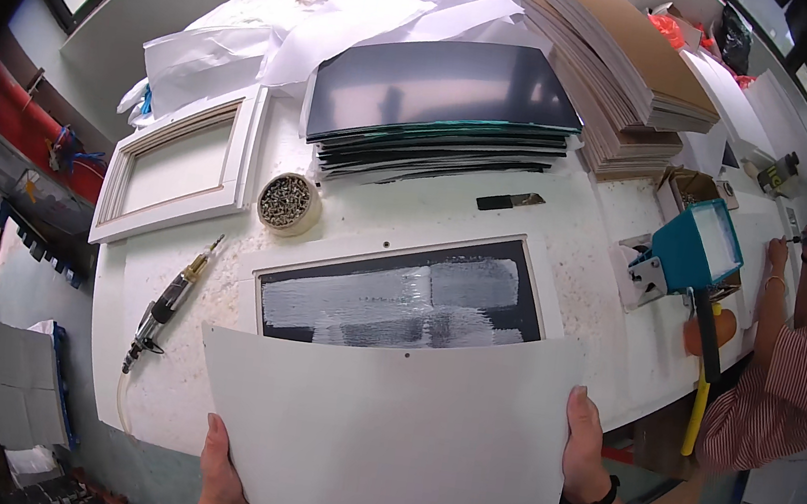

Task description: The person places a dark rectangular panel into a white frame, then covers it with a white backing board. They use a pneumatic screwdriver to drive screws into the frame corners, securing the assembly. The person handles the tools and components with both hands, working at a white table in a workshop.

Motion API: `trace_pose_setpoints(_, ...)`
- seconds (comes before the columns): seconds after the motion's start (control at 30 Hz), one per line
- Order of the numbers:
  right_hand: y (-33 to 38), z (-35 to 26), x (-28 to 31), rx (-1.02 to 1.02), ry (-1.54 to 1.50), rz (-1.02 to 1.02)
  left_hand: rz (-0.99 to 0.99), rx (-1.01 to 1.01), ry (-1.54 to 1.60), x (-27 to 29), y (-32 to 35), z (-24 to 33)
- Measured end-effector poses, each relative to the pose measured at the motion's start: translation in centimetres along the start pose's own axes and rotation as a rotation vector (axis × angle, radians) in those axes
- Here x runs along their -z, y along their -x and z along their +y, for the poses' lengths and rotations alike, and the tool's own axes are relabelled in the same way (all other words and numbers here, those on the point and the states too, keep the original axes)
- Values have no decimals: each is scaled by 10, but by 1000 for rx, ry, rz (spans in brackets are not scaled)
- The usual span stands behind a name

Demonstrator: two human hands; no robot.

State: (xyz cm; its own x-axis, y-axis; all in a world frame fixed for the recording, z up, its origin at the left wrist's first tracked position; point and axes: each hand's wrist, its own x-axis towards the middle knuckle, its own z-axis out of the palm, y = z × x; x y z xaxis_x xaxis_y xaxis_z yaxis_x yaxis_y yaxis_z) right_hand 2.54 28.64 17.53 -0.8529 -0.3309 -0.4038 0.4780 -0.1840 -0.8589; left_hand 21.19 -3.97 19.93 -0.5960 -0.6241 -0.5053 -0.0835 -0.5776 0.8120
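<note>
A plain white panel (379, 451) is held between my two hands at the near side of the table. My left hand (222, 484) grips its left edge, thumb up, and my right hand (587, 451) grips the right edge; the fingers behind the panel are hidden. Just beyond it, partly covered by it, lies a white frame (552, 288) around a dark inset panel (305, 278) smeared with whitish paste. To the left rests a pen-shaped power screwdriver (171, 302) with a hose. A round tub of screws (288, 204) stands past the frame's upper left corner.
Stacked white frames (234, 196) lie at the back left, beside a pile of dark glossy sheets (444, 86). Brown boards (639, 59) are stacked behind. A utility knife (510, 203) and a teal box-shaped tool (681, 248) lie farther right. Another person (780, 389) works at the right.
</note>
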Motion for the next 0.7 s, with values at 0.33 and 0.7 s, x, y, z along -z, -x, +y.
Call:
trace_pose_setpoints(0.33,5,-26,-7,516,238,116,-384,-331,-238,24,-61,51)
trace_pose_setpoints(0.7,0,-99,125,696,187,271,-203,-1196,-1570,86,-38,-33)
